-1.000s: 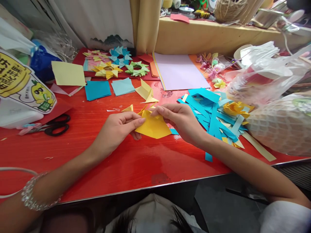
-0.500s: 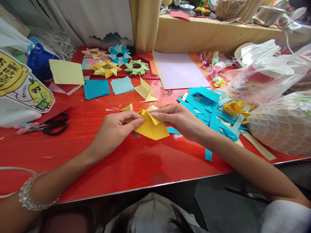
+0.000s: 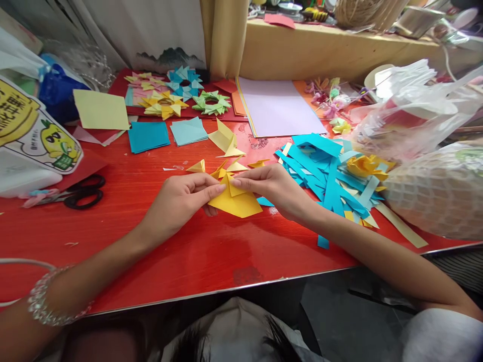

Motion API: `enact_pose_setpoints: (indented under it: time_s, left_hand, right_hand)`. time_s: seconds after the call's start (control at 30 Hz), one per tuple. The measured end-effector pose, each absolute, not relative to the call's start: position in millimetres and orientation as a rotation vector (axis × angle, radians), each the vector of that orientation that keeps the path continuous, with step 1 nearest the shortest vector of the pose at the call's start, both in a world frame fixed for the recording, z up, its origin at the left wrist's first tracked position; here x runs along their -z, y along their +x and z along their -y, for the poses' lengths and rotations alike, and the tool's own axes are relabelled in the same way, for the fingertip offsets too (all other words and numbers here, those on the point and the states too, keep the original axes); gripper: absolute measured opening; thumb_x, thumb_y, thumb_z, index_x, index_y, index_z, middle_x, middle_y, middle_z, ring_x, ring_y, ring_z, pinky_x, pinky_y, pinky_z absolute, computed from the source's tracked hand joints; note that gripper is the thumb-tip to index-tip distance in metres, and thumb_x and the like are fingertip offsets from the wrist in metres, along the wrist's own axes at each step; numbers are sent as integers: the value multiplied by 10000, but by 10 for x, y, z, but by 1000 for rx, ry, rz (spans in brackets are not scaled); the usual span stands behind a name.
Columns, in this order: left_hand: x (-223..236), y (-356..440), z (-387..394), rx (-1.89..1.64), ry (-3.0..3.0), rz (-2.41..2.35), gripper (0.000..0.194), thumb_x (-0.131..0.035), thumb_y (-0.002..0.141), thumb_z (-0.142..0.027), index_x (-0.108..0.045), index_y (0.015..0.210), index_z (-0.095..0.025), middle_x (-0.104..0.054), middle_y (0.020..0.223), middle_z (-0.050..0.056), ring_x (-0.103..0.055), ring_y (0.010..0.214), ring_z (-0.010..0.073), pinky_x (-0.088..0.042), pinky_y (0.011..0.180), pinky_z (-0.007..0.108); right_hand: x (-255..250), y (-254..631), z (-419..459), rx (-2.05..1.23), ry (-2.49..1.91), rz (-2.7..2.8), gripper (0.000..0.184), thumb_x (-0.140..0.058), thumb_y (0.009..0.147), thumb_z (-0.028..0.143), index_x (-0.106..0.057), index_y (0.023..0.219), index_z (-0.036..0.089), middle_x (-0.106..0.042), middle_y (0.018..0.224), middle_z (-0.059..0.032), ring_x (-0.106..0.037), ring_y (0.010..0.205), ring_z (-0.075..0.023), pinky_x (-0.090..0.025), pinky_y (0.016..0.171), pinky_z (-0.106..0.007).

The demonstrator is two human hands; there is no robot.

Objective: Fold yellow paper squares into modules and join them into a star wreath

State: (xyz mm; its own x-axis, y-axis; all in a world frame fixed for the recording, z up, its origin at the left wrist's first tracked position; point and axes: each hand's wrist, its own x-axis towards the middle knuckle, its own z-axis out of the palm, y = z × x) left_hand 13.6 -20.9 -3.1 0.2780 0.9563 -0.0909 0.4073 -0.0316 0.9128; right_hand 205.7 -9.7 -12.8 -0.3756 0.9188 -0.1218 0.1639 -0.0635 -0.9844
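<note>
The left hand (image 3: 185,199) is pinching the left edge of a yellow sheet (image 3: 240,205), the right hand (image 3: 279,190) its folded flap, seemingly just above the red table (image 3: 188,266); room is stretching nearward, blue strips (image 3: 333,187) crowding rightward.

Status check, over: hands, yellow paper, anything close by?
Left hand and right hand pinching yellow paper. Paper partly folded. Blue strips lying beside right hand.

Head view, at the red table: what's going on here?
A person is handling a partly folded yellow paper above the red table. The left hand pinches its left side; the right hand pinches a folded flap near its top. Small folded pieces lie just beyond, blue strips to the right, and star-shaped paper rings farther back.
</note>
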Motion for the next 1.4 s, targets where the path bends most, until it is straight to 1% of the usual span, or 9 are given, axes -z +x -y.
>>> enact_pose_setpoints:
  time_s: [0.17, 0.5, 0.7, 0.77, 0.87, 0.97, 1.03, 1.2, 1.4]
  left_hand:
    - [45, 129, 196, -716, 1571, -1274, 173, -631, 794, -366, -663, 754, -201, -640, 633, -47, -598, 539, 70, -448, 569, 154]
    - [22, 141, 196, -795, 1790, -1260, 140, -623, 800, -333, -646, 771, -198, -608, 722, -38, -514, 603, 73, -398, 560, 167]
    - [71, 114, 164, -866, 1660, -1286, 125, -642, 783, -290, -638, 722, -181, -562, 595, -45, -490, 495, 68, -393, 507, 193]
    - [78, 100, 134, -1019, 1433, -1256, 97, -646, 778, -261, -630, 743, -172, -561, 597, -44, -509, 480, 71, -426, 493, 195]
    - [72, 88, 104, -1197, 1150, -1183, 79, -641, 785, -227, -630, 762, -153, -610, 654, -26, -560, 530, 69, -486, 534, 181]
    - [75, 110, 123, -1223, 1021, -1130, 69, -611, 809, -204, -617, 779, -142, -663, 708, -8, -598, 559, 62, -507, 574, 161]
    - [91, 144, 157, -1158, 1016, -1125, 72, -604, 814, -212, -605, 798, -142, -681, 716, 3, -610, 558, 68, -512, 572, 164]
    - [130, 217, 232, -917, 1171, -1104, 142, -679, 756, -264, -599, 790, -152, -666, 693, -5, -631, 638, 113, -534, 605, 204]
    - [139, 194, 222, -990, 1335, -1136, 109, -693, 746, -256, -618, 773, -182, -634, 738, -35, -597, 675, 79, -498, 604, 151]
  right_hand:
    - [136, 2062, 99, -1464, -1153, 1595, 327, -665, 740, 417, -713, 831, 106, -620, 751, -40, -483, 611, -82, -344, 494, -200]
    - [154, 2030, 133, -1274, -1135, 1879, 364, -606, 794, 451, -700, 798, 99, -595, 676, -26, -446, 591, -74, -311, 488, -210]
    - [164, 2108, -5, -1224, -1198, 1943, 342, -651, 756, 447, -628, 658, 121, -521, 558, 14, -388, 490, -48, -271, 426, -207]
    - [147, 2154, -73, -1217, -1181, 1793, 329, -650, 762, 435, -610, 659, 126, -557, 588, 1, -469, 520, -59, -372, 475, -201]
    - [106, 2163, -92, -1262, -1059, 1536, 311, -568, 829, 439, -629, 803, 135, -650, 776, -50, -617, 717, -111, -511, 657, -238]
    - [93, 2095, -10, -1421, -931, 1527, 324, -595, 814, 416, -628, 1004, 156, -660, 1002, -66, -633, 904, -144, -535, 775, -266]
    - [110, 2047, 49, -1516, -875, 1568, 325, -642, 785, 368, -624, 1039, 166, -655, 1051, -55, -624, 942, -145, -534, 804, -264]
    - [141, 2038, 55, -1544, -1000, 1477, 214, -625, 800, 317, -663, 847, 111, -680, 803, -46, -646, 714, -123, -551, 703, -270]
    - [77, 2037, 46, -1725, -1042, 1526, 188, -689, 742, 298, -647, 773, 118, -642, 698, -4, -615, 616, -91, -523, 591, -211]
